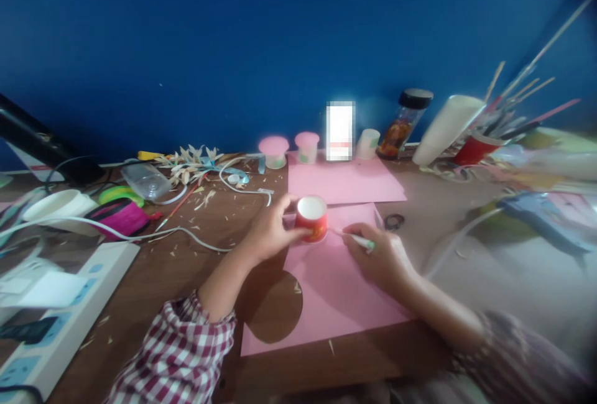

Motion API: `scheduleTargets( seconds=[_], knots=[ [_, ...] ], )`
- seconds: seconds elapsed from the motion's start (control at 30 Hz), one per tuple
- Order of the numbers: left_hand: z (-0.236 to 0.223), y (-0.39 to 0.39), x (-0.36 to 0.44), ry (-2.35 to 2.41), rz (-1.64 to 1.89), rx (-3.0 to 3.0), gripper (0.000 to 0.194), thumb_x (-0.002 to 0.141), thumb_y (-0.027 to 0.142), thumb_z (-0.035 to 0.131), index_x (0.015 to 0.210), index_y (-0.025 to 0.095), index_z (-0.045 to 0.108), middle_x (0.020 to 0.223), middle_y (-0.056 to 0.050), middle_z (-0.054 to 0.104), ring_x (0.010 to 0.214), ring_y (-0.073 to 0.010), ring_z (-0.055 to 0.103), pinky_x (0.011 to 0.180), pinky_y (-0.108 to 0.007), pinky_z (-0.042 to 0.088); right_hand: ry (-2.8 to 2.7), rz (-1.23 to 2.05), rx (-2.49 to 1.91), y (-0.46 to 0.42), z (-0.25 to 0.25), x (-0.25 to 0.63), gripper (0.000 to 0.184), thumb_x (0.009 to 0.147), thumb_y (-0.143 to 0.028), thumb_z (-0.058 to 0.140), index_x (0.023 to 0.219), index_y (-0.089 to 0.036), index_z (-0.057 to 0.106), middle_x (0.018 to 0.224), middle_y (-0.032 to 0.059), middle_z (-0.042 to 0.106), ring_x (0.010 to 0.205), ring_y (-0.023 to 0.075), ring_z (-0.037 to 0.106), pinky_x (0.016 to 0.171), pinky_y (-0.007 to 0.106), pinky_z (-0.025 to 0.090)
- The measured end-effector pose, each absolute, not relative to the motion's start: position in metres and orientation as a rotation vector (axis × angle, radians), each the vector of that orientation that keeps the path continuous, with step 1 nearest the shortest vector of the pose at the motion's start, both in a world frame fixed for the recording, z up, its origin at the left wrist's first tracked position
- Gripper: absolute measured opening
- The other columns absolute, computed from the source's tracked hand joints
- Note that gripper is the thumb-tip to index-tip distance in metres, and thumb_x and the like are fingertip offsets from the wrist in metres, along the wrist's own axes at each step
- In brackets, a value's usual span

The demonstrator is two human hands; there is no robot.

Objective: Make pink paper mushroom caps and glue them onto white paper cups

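A red paper cup (312,220) with a white inside stands on a pink paper sheet (321,292). Thumb and fingers of my left hand (273,230) are wrapped around the cup's left side. In my right hand (380,255) is a slim white pen (358,240) with a green end. Its tip points left toward the cup's lower right edge; whether it touches the paper I cannot tell. A large round piece is cut out of the sheet's left side, and brown table shows through the gap.
Behind lies another pink sheet (345,181), with two pink-topped cups (273,153) and a bright blurred-out rectangle (340,132) near it. A glue gun (536,220) lies right. Left are a power strip (65,335), cables and wood shavings. Brushes stand in a red cup (478,148).
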State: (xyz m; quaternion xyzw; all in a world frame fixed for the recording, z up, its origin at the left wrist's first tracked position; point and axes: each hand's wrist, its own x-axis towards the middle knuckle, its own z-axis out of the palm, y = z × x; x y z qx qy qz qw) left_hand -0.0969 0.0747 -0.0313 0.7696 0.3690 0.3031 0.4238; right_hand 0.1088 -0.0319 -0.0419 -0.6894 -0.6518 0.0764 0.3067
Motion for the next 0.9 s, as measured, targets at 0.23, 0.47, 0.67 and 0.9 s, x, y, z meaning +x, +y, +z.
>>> scheduleTargets(
  seconds=[0.23, 0.47, 0.67, 0.9],
  knots=[
    [-0.0309, 0.0742, -0.0971, 0.928, 0.767, 1.921, 0.058, 0.062, 0.031, 0.077, 0.113, 0.023, 0.052, 0.114, -0.010, 0.061, 0.102, -0.0272, 0.060, 0.088, -0.046, 0.048, -1.745, 0.224, -1.829, -0.0376, -0.0403, 0.1061, 0.017, 0.083, -0.034, 0.052, 0.086, -0.025, 0.067, 0.074, -0.0005, 0.072, 0.063, 0.0171, 0.066, 0.057, 0.024, 0.046],
    [-0.0311, 0.0750, -0.0982, 0.938, 0.740, 1.957, 0.057, 0.063, 0.034, 0.077, 0.113, 0.023, 0.050, 0.114, -0.009, 0.061, 0.100, -0.0268, 0.061, 0.086, -0.045, 0.049, -1.744, 0.222, -1.819, -0.0402, -0.0400, 0.1045, 0.017, 0.082, -0.032, 0.053, 0.085, -0.024, 0.068, 0.071, -0.0007, 0.072, 0.060, 0.0160, 0.066, 0.056, 0.022, 0.045],
    [-0.0330, 0.0768, -0.0985, 0.937, 0.735, 1.960, 0.057, 0.063, 0.034, 0.076, 0.113, 0.025, 0.050, 0.114, -0.008, 0.061, 0.102, -0.0263, 0.060, 0.087, -0.044, 0.049, -1.749, 0.258, -1.795, -0.0412, -0.0396, 0.1038, 0.015, 0.082, -0.029, 0.053, 0.083, -0.023, 0.067, 0.070, -0.0005, 0.071, 0.058, 0.0146, 0.065, 0.055, 0.021, 0.044],
    [-0.0337, 0.0763, -0.0983, 0.926, 0.741, 1.950, 0.057, 0.064, 0.033, 0.076, 0.113, 0.025, 0.050, 0.115, -0.009, 0.060, 0.102, -0.0262, 0.060, 0.087, -0.045, 0.049, -1.746, 0.281, -1.786, -0.0414, -0.0376, 0.1038, 0.014, 0.081, -0.028, 0.054, 0.081, -0.022, 0.067, 0.068, -0.0006, 0.070, 0.056, 0.0136, 0.064, 0.052, 0.020, 0.043]
  ],
)
